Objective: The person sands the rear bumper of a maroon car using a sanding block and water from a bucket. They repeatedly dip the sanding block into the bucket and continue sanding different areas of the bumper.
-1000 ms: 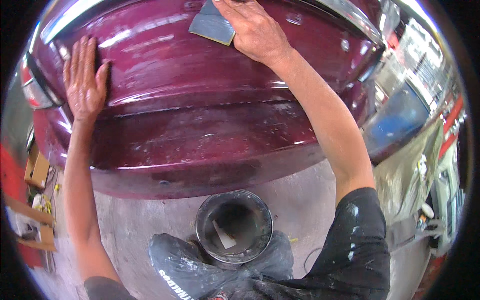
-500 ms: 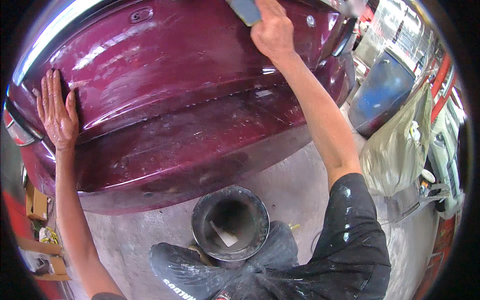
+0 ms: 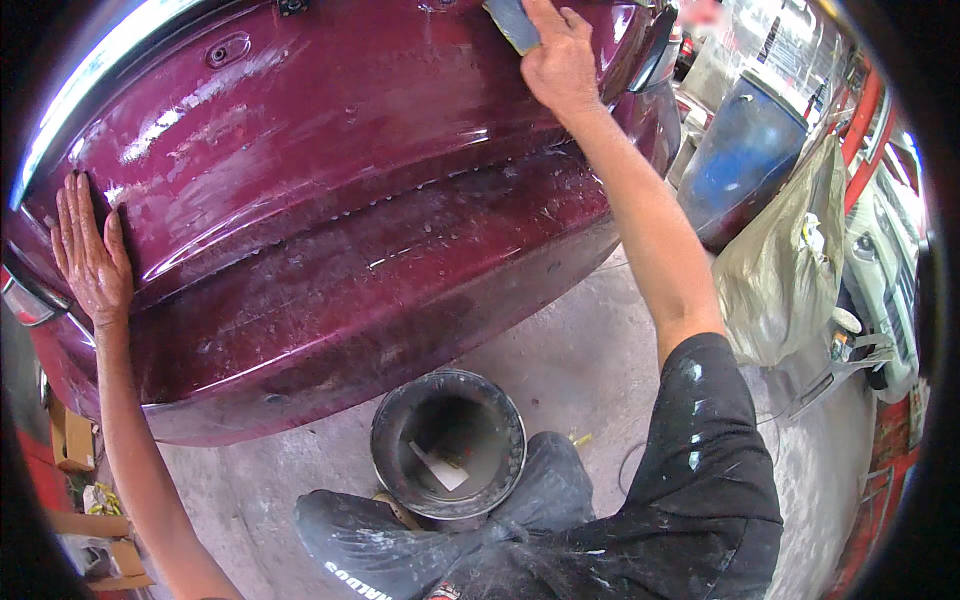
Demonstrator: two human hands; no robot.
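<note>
A wet maroon car trunk lid (image 3: pixel 330 110) spans the upper part of the view, above the rear bumper (image 3: pixel 360 290). My left hand (image 3: pixel 92 250) lies flat on the car's left rear corner, fingers stretched upward and holding nothing. Toward the upper right, my right hand (image 3: pixel 562 62) is on the lid, its fingers closed over a grey-blue piece of sandpaper (image 3: pixel 512 25) that lies flat against the paint. Part of the sandpaper is hidden under the fingers. Whether it is wrapped round a block, I cannot tell.
Between my knees stands a dark round bucket (image 3: pixel 448 385) with a pale flat piece (image 3: pixel 440 468) inside. At right are a blue drum (image 3: pixel 745 150), a hanging plastic bag (image 3: pixel 790 270) and red metal bars (image 3: pixel 866 130). Cardboard boxes (image 3: pixel 72 438) sit at lower left.
My right hand has slid to the right across the lid with the sandpaper. The left hand keeps its place on the car. The whole view has shifted slightly.
</note>
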